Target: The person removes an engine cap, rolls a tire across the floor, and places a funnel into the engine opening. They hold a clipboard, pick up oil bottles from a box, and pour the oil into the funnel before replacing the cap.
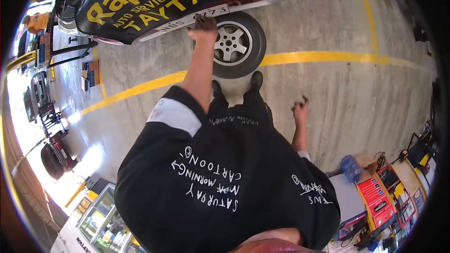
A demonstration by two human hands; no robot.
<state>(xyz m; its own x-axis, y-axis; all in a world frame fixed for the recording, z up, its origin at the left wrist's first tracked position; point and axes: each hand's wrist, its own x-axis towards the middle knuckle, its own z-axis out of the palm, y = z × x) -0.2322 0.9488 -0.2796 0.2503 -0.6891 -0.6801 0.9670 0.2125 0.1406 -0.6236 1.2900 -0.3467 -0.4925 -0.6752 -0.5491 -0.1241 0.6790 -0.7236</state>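
Observation:
My left hand (204,29) is stretched forward at the front of the car, its darkened fingers overlapping the license plate (173,24) and the thumb held apart. Below that hand a wheel with a silver alloy rim and black tire (255,42) lies flat on the floor, just ahead of my shoes (256,80). My right hand (300,106) hangs low at my right side over the concrete, slightly blurred, with dark fingers spread and nothing visible in them. A black cover (164,0) with yellow lettering drapes over the car's front.
A yellow floor line (304,57) crosses under the wheel. Lift arms (77,51) stand at the left. Behind me on the right are a red box (376,201) and a blue container (350,168). Another person in orange (38,22) is at the far left.

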